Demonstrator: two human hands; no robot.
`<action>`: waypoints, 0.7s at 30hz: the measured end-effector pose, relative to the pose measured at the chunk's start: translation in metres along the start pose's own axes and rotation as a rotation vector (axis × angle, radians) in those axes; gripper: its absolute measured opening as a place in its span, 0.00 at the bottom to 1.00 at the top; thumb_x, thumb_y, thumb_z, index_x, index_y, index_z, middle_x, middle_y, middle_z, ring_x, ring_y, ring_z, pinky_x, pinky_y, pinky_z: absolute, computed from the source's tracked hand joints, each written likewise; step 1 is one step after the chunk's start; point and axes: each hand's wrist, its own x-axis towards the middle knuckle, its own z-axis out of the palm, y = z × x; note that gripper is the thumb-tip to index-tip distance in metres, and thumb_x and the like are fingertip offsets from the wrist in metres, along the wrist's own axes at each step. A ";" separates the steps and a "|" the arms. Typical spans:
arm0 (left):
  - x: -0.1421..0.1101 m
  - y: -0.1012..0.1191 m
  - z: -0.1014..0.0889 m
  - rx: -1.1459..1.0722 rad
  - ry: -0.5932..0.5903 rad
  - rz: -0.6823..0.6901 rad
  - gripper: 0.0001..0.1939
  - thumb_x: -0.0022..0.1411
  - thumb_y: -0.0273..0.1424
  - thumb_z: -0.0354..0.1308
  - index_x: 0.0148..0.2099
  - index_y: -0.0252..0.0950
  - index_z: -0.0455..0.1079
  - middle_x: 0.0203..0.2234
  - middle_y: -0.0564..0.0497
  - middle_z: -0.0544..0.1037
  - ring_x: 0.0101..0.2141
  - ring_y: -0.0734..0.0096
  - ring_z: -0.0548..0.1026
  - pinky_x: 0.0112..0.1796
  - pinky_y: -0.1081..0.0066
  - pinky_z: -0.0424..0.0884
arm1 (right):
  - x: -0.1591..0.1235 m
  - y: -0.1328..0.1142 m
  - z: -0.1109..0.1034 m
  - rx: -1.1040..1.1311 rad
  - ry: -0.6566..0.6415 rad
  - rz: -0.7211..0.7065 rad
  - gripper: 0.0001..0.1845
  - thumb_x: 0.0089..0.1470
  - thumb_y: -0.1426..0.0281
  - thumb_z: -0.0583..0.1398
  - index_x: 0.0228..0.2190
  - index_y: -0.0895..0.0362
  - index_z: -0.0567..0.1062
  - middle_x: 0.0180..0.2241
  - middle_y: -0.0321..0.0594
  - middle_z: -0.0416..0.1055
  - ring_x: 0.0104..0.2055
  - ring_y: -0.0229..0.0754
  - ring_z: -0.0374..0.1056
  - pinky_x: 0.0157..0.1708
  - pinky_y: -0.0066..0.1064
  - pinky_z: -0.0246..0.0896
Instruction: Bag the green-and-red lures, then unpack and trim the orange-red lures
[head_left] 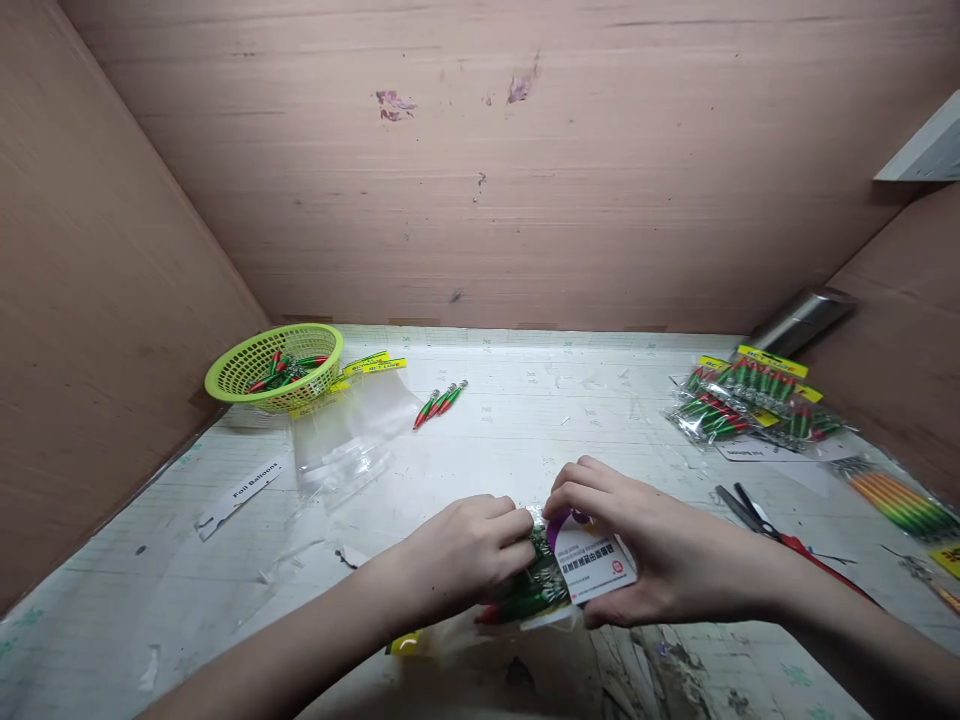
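Observation:
My left hand (476,550) curls its fingers over a clear bag of red-and-green fishing lures (544,580), close to the front of the table. Beside it, my right hand (637,550) grips a white printed card (596,565) with a purple corner between thumb and fingers. The card's edge meets the lures, but I cannot tell whether it is inside the bag. A yellow strip (409,645) shows below my left wrist. Farther back, a few loose lures (440,403) lie side by side on the table.
A green basket (319,345) holds more lures at the left, with clear yellow-topped bags (345,430) next to it. At the right are filled lure packs (750,395), a metal cylinder (802,325), red-handled scissors (795,550) and orange-green packs (904,505). Cardboard walls (480,250) surround the table.

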 end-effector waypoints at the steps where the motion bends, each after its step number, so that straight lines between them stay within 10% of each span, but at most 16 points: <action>1: 0.000 0.000 -0.001 0.021 0.038 0.011 0.10 0.63 0.21 0.52 0.29 0.35 0.66 0.28 0.51 0.72 0.27 0.70 0.66 0.25 0.70 0.63 | 0.000 -0.001 0.000 0.009 -0.007 0.002 0.24 0.44 0.66 0.69 0.42 0.56 0.69 0.41 0.43 0.65 0.43 0.47 0.60 0.40 0.36 0.60; 21: 0.001 0.006 0.002 0.125 0.025 -0.013 0.08 0.63 0.23 0.52 0.30 0.36 0.65 0.25 0.53 0.71 0.23 0.72 0.67 0.24 0.71 0.64 | -0.006 -0.003 0.011 -0.002 0.115 0.061 0.20 0.42 0.70 0.68 0.38 0.55 0.70 0.41 0.42 0.65 0.43 0.47 0.61 0.40 0.36 0.61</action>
